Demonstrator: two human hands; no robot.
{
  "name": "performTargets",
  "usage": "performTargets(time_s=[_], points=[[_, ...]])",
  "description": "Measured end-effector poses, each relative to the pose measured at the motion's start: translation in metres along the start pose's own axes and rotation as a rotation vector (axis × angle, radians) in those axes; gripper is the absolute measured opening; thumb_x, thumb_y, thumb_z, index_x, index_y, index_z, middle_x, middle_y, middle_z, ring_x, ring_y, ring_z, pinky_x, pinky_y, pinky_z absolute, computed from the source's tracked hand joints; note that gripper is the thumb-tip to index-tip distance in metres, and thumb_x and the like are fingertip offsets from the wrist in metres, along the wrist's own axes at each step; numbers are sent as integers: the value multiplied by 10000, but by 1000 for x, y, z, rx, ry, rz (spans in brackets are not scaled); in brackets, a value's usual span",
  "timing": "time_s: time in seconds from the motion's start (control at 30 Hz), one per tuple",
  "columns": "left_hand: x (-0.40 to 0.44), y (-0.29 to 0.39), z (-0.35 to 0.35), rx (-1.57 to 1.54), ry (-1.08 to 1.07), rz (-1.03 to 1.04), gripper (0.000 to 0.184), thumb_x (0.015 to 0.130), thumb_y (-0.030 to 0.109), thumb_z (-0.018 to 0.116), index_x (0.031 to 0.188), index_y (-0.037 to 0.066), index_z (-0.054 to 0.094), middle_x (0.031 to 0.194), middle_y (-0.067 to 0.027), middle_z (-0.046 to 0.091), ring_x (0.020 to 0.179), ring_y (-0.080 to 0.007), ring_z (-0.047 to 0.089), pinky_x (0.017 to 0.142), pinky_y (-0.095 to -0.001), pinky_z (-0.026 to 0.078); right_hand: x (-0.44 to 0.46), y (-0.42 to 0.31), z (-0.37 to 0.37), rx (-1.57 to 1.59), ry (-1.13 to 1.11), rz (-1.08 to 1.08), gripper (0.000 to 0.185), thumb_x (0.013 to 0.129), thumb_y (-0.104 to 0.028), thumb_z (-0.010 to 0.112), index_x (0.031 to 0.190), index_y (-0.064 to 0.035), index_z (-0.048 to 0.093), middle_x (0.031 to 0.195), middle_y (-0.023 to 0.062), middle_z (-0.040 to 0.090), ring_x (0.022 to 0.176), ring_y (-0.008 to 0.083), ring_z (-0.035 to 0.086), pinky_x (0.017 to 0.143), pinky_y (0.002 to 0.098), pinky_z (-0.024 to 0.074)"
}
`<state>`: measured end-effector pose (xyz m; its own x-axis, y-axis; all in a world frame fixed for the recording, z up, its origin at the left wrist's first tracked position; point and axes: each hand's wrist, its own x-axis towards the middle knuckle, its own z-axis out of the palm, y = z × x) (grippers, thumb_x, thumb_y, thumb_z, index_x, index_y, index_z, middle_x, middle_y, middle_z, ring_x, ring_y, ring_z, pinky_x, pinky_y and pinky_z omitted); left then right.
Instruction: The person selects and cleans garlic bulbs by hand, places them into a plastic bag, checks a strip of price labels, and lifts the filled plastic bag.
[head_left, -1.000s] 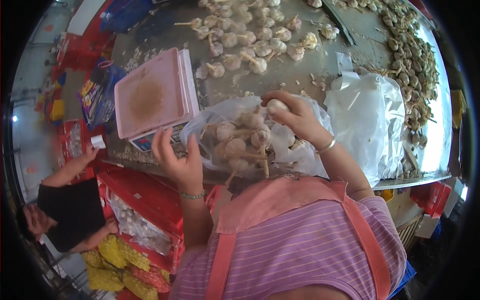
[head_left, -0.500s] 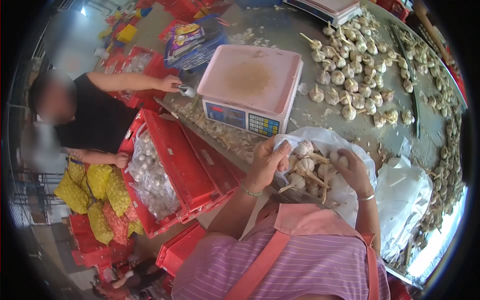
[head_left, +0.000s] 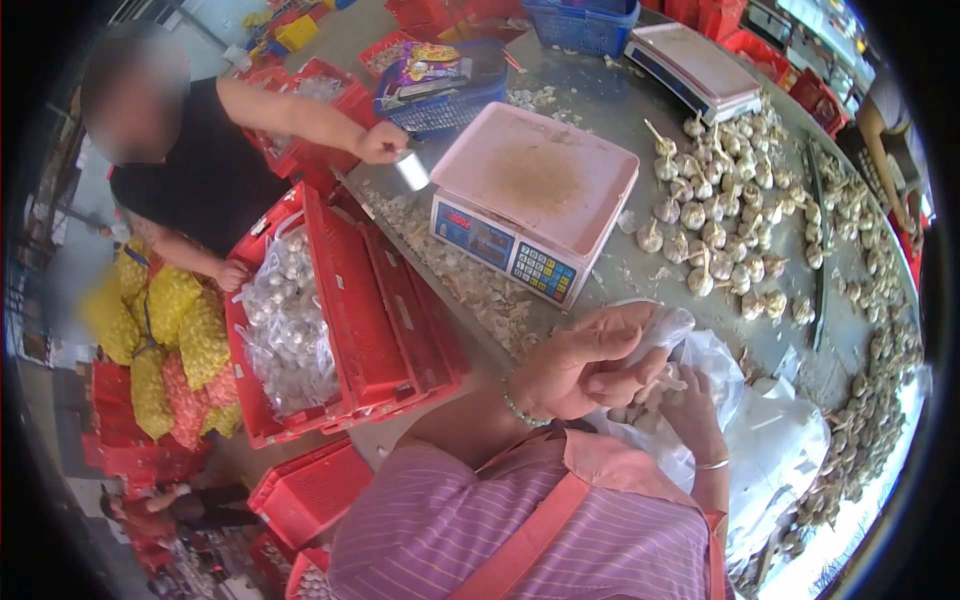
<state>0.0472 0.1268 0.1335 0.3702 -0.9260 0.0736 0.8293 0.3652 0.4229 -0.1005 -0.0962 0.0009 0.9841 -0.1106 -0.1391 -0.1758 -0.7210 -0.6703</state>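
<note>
One plastic bag point(head_left: 717, 362) of garlic bulbs point(head_left: 640, 408) lies near the table's point(head_left: 622, 275) near edge. The left hand point(head_left: 592, 365) is closed on its bunched film; the right hand point(head_left: 692, 415), apart, reaches among the bulbs, its grip too hidden to tell. Beyond, leftward, stands a scale point(head_left: 535, 175).

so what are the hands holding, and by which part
The left hand holds the plastic bag by its bunched edge. Whether the right hand, at the garlic inside, grips any cannot be told.
</note>
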Motion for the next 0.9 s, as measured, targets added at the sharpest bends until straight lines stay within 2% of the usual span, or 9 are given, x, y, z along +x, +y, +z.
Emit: performTargets(time_s=[0.07, 0.1, 0.2, 0.23, 0.37, 0.47, 0.67, 0.8, 0.9], points=[[1, -2, -8, -11, 19, 33, 554, 888, 370, 575, 1223, -31, 392, 812, -54, 506, 442, -18, 329, 375, -161, 235, -2, 9, 7, -73, 28, 18, 712, 671, -75, 721, 1290, -23, 372, 1216, 257, 426, 1115, 441, 433, 921, 436, 413], [0, -3, -10, -4, 44, 50, 539, 890, 367, 572, 1213, -27, 398, 819, -54, 506, 448, -19, 334, 376, -161, 236, -3, 10, 8, -38, -4, 106, 807, 647, -78, 746, 1328, -19, 317, 1261, 307, 378, 1169, 471, 393, 948, 438, 405], [-6, -3, -17, -27, 64, 81, 488, 898, 350, 564, 1184, -16, 414, 841, -58, 509, 462, -22, 350, 384, -162, 246, -9, 4, 5, -67, -31, 113, 898, 605, -79, 781, 1354, -24, 289, 1304, 335, 329, 1230, 472, 345, 979, 433, 390], [-8, -3, -19, -43, 60, 88, 469, 901, 342, 561, 1173, -12, 419, 849, -60, 510, 466, -23, 354, 387, -163, 250, -11, 6, 5, -102, -47, 118, 1003, 569, -85, 809, 1394, -46, 241, 1365, 333, 265, 1261, 468, 314, 997, 430, 379], [-17, -1, -27, -54, 40, 96, 444, 899, 322, 564, 1172, 0, 425, 856, -63, 516, 478, -37, 370, 405, -177, 278, -27, 5, -8, -138, -102, 204, 1097, 540, -124, 836, 1430, -75, 196, 1416, 346, 159, 1285, 467, 281, 1008, 444, 360], [-20, -7, -34, -90, 42, 96, 350, 918, 253, 534, 1195, 50, 463, 880, -40, 542, 484, -25, 379, 399, -159, 266, -38, 10, -12, -228, -79, 241, 1102, 540, -143, 839, 1431, -66, 195, 1414, 346, 169, 1314, 465, 230, 1036, 466, 315], [-25, -10, -24, -59, 34, 89, 353, 906, 254, 554, 1156, 24, 457, 886, -37, 546, 477, -25, 367, 408, -159, 261, -58, 8, -7, -270, 73, 289, 1104, 552, -171, 836, 1439, -74, 184, 1419, 335, 172, 1329, 470, 188, 1084, 497, 218], [-36, -1, 3, 105, -80, 141, 534, 875, 352, 594, 1200, -29, 412, 870, -49, 536, 483, -25, 350, 415, -166, 263, -67, -13, -22, -338, 154, 403, 1128, 535, -180, 849, 1443, -94, 185, 1456, 277, 149, 1341, 447, 182, 1093, 485, 212], [-34, 1, -6, 276, -39, 97, 507, 895, 361, 569, 1189, -31, 437, 864, -52, 554, 503, -26, 381, 435, -165, 296, -74, -4, -18, -345, 185, 376, 1103, 530, -176, 852, 1434, -109, 223, 1466, 259, 141, 1334, 454, 191, 1085, 484, 235]])
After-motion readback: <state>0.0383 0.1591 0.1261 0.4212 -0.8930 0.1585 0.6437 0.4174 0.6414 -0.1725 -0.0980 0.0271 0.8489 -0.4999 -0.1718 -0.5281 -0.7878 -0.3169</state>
